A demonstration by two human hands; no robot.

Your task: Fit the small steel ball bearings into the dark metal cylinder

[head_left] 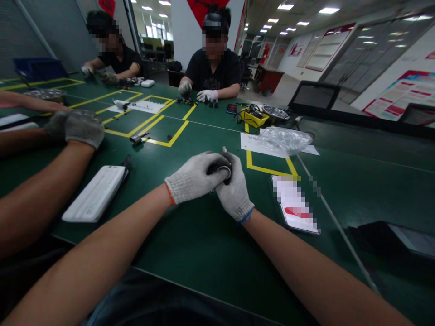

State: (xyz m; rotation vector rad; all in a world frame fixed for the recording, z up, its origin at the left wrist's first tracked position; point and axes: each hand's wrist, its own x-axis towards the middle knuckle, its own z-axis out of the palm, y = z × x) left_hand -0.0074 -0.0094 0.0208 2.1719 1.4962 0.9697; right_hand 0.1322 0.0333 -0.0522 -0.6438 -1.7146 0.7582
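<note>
Above the green table (190, 244), both my hands meet in white knitted gloves. My left hand (195, 176), its cuff edged in orange, is closed around a small dark part with a silvery ring (224, 170). From the other side my right hand (235, 192), with a blue cuff edge, wraps the same part. A short metallic tip (224, 149) sticks out beyond the fingers. The gloves cover most of the part, so its exact kind cannot be made out.
A white power bank (95, 194) lies left, a phone (294, 203) right. Clear plastic bags (285, 139) and a yellow holder (253, 118) sit at back right. A dark metal piece (138, 138) lies ahead. A neighbour's gloved hand (83, 128) rests at left; two people work opposite.
</note>
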